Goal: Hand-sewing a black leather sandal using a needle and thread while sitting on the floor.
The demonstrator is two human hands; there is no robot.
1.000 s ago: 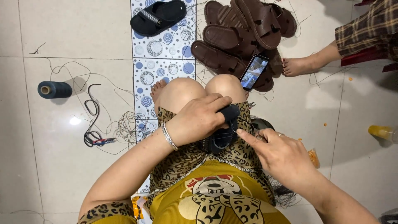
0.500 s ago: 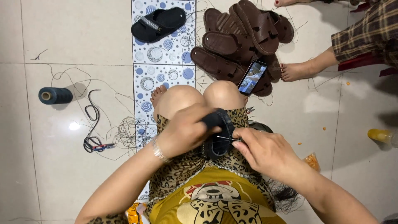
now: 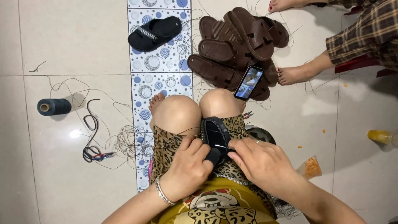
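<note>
Brown sandals (image 3: 240,45) piled on floor, phone (image 3: 248,83) leaning vs. them. Black sandal (image 3: 154,32) on patterned tile strip (image 3: 159,66). Dark thread spool (image 3: 54,106) left, loose thread tangle (image 3: 124,143) nearby. Yellow bottle (image 3: 382,137) far right. Another person's feet (image 3: 292,75) top right.

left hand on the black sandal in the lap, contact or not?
Touching. Head view: left hand fingers wrap the black sandal edge, no gap.

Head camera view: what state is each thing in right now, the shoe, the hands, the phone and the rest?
Black sandal piece: on the lap, gripped by both hands.
Left hand: closed on its near end.
Right hand: fingertips pinched at its edge.
Phone: screen lit, propped on brown sandals.
Thread spool: lying on its side.
Black sandal: on the floor, untouched.
</note>
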